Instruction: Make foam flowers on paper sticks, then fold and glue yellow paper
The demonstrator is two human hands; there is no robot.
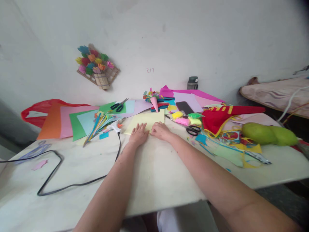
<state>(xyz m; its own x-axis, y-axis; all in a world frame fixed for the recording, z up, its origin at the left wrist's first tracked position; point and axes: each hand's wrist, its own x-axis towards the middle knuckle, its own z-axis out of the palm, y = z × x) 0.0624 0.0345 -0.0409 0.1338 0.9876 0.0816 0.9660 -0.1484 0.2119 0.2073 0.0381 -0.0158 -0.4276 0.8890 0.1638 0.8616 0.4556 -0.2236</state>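
Note:
A pale yellow sheet of paper [154, 116] lies on the white table [154, 180] in front of me. Spread on the sheet's near left part, my left hand [139, 134] lies flat with its fingers apart. My right hand [160, 131] is at the near right edge of the same sheet, its fingers curled in and pressed together at the paper's edge. What those fingers hold, if anything, is too small to make out. A small gap separates the two hands.
Left of the sheet are a glue gun [116, 126] with a black cord [50, 174], paper strips [96, 125] and coloured sheets [78, 124]. To the right lie black scissors [193, 130], clay packets [182, 121], a phone [183, 108], red cloth [213, 120] and green fruit [269, 133].

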